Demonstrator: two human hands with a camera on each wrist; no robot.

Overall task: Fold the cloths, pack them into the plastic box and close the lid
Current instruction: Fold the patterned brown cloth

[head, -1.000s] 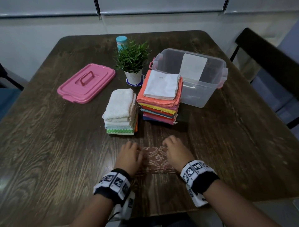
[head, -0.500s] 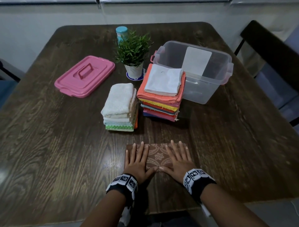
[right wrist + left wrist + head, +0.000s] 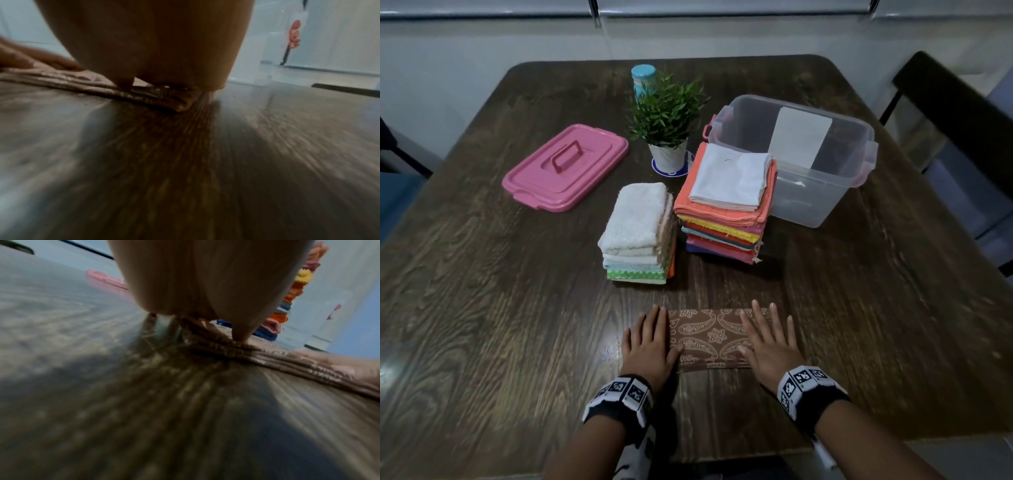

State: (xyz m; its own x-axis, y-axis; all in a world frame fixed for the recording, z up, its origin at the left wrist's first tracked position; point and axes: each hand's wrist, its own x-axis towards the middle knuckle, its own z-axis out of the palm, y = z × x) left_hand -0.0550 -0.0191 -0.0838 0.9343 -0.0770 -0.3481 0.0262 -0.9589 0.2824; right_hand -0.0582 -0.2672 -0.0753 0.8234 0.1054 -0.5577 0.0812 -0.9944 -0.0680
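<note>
Two flat hands, the left hand and right hand, are sliding apart, smoothing the brown cloth on the bench; it looks ready for another fold.

On my table I count two stacks of folded cloths, one brown patterned cloth lying alone, one clear plastic box, one pink lid, one potted plant, one blue-capped bottle, and my two hands.
</note>
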